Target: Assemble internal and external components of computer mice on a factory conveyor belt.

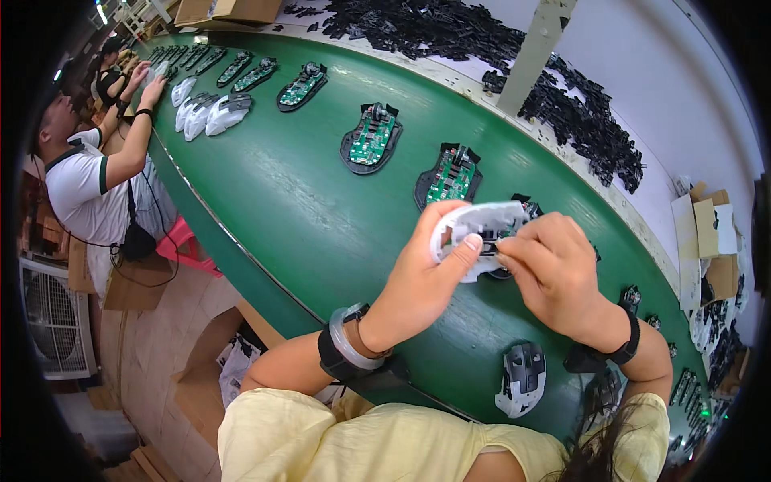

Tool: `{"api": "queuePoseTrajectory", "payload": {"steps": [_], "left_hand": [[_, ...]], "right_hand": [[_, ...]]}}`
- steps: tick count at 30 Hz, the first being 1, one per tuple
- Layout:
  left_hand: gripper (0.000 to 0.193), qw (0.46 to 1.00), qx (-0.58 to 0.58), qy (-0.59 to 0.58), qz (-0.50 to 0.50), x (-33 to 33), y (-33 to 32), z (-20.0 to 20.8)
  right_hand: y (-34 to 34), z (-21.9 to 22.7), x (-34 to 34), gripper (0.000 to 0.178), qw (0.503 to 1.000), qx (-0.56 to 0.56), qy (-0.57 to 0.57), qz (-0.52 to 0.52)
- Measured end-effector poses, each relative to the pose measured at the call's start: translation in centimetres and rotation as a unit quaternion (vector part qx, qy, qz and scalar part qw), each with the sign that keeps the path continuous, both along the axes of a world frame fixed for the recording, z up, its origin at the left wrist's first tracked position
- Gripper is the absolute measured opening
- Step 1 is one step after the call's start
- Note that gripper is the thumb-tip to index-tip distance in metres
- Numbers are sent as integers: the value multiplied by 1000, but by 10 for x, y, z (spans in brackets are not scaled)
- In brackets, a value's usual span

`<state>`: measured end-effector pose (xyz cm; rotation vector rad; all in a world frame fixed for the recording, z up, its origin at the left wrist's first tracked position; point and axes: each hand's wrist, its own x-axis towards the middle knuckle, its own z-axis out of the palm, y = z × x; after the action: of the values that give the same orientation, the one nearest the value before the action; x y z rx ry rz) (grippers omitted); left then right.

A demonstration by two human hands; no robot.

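My left hand (418,273) grips a white computer mouse shell (504,212), held tilted above the green bench with its hollow inside partly in view. Its thumb presses inside the shell, next to a small black part (487,238). My right hand (558,269) is closed in a pinch at that part's edge; the fingertips hide what lies between them. Behind the shell, a mouse base with a green circuit board (452,175) rests on the bench, and another base is partly covered by my hands. A white and black mouse top (521,379) lies near my front edge.
More mouse bases (371,138) form a line along the green bench (273,185). White shells (213,115) are grouped at the far left, near a co-worker (100,169). Black parts (426,24) are heaped on the back shelf beside a post (536,56). Cardboard boxes (715,233) stand right.
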<state>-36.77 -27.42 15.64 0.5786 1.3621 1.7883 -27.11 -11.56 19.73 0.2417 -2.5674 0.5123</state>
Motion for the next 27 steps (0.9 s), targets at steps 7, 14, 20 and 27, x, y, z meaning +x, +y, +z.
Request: {"api": "queuePoseTrajectory", "payload": {"steps": [7, 14, 20, 27], "left_hand": [[49, 1000, 26, -4, -7, -9, -2, 14], [47, 998, -16, 60, 3, -4, -1, 14], [46, 995, -26, 90, 32, -1, -1, 14], [39, 989, -56, 132, 38, -3, 0, 19]], "right_hand": [[-2, -14, -10, 20, 999, -22, 18, -32], [-10, -14, -2, 15, 998, 56, 11, -40], [-20, -17, -5, 10, 984, 159, 7, -83], [-28, -12, -6, 13, 977, 193, -33, -81]]}}
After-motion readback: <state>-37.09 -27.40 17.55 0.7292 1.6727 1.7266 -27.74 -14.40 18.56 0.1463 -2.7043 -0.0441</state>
